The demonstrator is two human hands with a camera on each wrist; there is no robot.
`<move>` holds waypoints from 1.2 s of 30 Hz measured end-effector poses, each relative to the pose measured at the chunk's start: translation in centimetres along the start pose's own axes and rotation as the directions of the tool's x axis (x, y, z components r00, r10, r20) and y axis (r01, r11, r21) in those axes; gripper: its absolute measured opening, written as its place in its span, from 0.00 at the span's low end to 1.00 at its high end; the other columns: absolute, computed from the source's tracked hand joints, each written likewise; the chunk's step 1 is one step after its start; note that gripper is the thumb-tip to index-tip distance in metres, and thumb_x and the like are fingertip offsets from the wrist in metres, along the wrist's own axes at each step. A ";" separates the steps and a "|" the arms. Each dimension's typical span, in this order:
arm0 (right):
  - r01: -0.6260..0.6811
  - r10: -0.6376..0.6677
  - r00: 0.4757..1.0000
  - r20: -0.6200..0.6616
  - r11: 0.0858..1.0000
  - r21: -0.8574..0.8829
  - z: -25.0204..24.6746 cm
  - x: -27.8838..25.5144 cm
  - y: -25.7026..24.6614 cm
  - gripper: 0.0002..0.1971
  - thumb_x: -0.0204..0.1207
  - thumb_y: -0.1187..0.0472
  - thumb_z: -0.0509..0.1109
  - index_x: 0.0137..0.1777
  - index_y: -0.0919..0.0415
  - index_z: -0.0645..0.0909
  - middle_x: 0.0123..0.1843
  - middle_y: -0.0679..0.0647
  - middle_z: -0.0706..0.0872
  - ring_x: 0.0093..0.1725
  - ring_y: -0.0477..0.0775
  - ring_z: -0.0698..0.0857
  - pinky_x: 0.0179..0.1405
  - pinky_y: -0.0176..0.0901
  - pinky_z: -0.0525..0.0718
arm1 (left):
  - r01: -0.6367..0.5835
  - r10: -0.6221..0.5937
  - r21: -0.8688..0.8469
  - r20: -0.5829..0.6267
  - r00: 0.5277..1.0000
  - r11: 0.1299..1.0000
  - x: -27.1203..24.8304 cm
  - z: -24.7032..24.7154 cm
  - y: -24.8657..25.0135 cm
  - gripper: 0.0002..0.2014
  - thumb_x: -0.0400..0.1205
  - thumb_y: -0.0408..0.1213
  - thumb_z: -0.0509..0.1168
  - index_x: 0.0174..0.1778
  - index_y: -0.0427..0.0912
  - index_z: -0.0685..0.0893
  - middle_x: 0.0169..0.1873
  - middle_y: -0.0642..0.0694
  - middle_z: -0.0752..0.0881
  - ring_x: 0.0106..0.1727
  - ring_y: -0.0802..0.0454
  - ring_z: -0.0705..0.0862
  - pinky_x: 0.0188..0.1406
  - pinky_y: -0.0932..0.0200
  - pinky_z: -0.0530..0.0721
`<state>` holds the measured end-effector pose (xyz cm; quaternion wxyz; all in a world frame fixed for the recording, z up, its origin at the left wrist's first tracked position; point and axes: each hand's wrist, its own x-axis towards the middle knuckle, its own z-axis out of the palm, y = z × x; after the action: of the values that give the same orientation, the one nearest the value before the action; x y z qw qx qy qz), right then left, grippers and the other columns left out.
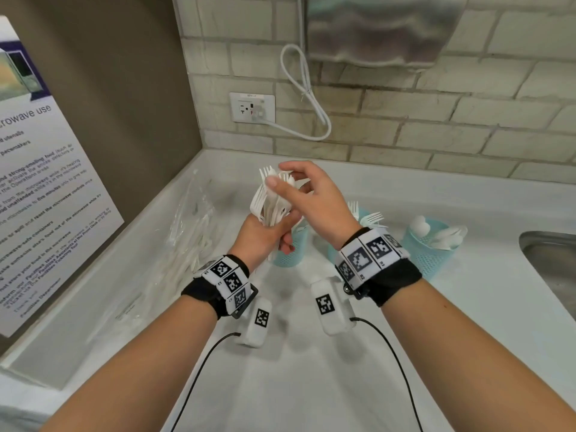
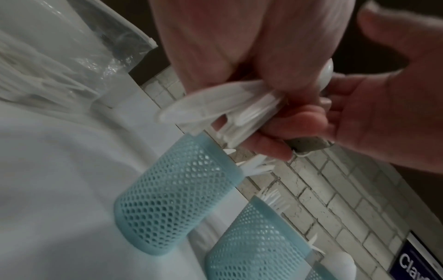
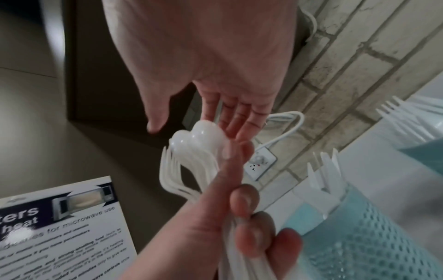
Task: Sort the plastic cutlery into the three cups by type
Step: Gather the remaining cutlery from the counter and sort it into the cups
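- Right now the left hand (image 1: 265, 236) has its fingers wrapped round the handles of a bundle of white cutlery (image 1: 272, 198), fork and spoon heads sticking up above the fist.
- Right hand (image 1: 308, 194) sits over the top of that bundle, fingers straight and loosely spread; fingertips (image 3: 242, 123) are right at the spoon bowls (image 3: 199, 138). Can't tell whether they touch or pinch anything.
- Bundle count: too many overlapping pieces to count; at least two spoon bowls and several fork heads show in the right wrist view.
- Three teal mesh cups on the counter (image 1: 311, 369):
- knife cup (image 1: 290, 247) directly under the left hand, knife tips poking out.
- fork cup (image 1: 361, 219) behind the right wrist, mostly hidden.
- spoon cup (image 1: 430, 244) further right of the right wrist, well apart from both hands.
- One clear plastic bag (image 1: 190, 232) with more white cutlery lies left of the left hand.
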<state>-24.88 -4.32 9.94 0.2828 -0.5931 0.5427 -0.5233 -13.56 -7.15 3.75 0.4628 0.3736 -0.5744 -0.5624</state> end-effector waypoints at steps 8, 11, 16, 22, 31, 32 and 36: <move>-0.068 0.067 0.997 -0.035 0.998 -0.007 -2.8 0.1 1.4 0.14 0.69 0.54 0.78 0.55 0.50 0.87 0.43 0.46 0.87 0.37 0.47 0.82 0.49 0.49 0.86 | 0.060 -0.065 0.050 0.091 0.994 0.997 -0.2 0.9 -0.1 0.05 0.77 0.36 0.74 0.36 0.45 0.85 0.21 0.46 0.74 0.18 0.55 0.70 0.18 0.63 0.78; -0.075 0.070 0.994 -0.087 0.996 -0.045 -3.4 -0.1 1.8 0.11 0.71 0.57 0.76 0.54 0.49 0.88 0.39 0.42 0.83 0.35 0.46 0.77 0.42 0.39 0.80 | 0.070 -0.076 0.065 0.101 0.992 0.995 -0.1 1.2 -0.3 0.05 0.77 0.39 0.73 0.37 0.46 0.85 0.22 0.46 0.73 0.19 0.54 0.69 0.17 0.65 0.76; -0.127 0.121 0.989 -0.087 0.990 -0.068 -3.7 -0.2 2.0 0.11 0.76 0.59 0.69 0.57 0.53 0.86 0.44 0.43 0.83 0.36 0.50 0.79 0.42 0.44 0.81 | 0.041 -0.053 0.106 0.116 0.992 0.993 0.2 1.8 -0.7 0.06 0.81 0.41 0.69 0.40 0.46 0.81 0.23 0.48 0.70 0.21 0.54 0.69 0.18 0.64 0.77; -0.161 0.158 0.984 -0.080 0.986 -0.030 -4.1 -0.3 1.8 0.13 0.70 0.53 0.78 0.44 0.57 0.78 0.42 0.49 0.83 0.29 0.52 0.83 0.37 0.47 0.85 | 0.009 -0.029 0.132 0.152 0.988 0.991 0.2 1.9 -0.8 0.08 0.82 0.44 0.67 0.41 0.45 0.81 0.24 0.48 0.72 0.20 0.57 0.70 0.20 0.63 0.76; -0.116 0.136 0.989 -0.064 0.961 0.253 -4.2 -1.1 1.6 0.06 0.79 0.60 0.69 0.42 0.54 0.75 0.61 0.63 0.74 0.35 0.57 0.88 0.42 0.58 0.91 | 0.032 -0.029 -0.020 0.152 0.988 0.999 0.6 2.2 -0.3 0.25 0.78 0.60 0.57 0.46 0.37 0.78 0.28 0.47 0.74 0.18 0.57 0.66 0.19 0.61 0.68; -0.102 0.127 0.989 -0.080 0.960 0.261 -4.2 -1.2 1.7 0.06 0.79 0.60 0.69 0.42 0.52 0.75 0.64 0.65 0.73 0.41 0.58 0.87 0.44 0.58 0.91 | 0.029 -0.026 -0.020 0.148 0.989 0.999 0.6 2.3 -0.2 0.25 0.80 0.59 0.56 0.46 0.37 0.78 0.28 0.47 0.74 0.18 0.57 0.66 0.18 0.62 0.67; -0.078 0.127 0.984 -0.121 0.934 0.348 -3.4 -1.8 1.8 0.07 0.78 0.62 0.69 0.50 0.56 0.72 0.53 0.58 0.77 0.43 0.53 0.85 0.44 0.54 0.91 | 0.016 -0.016 -0.001 0.113 0.994 1.000 0.8 2.6 0.0 0.20 0.85 0.54 0.55 0.43 0.39 0.77 0.28 0.46 0.74 0.17 0.57 0.65 0.16 0.65 0.63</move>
<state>-28.43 -2.24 8.77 0.3689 -0.4672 0.4926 -0.6348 -16.28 -7.11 4.04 0.4256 0.3453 -0.5961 -0.5867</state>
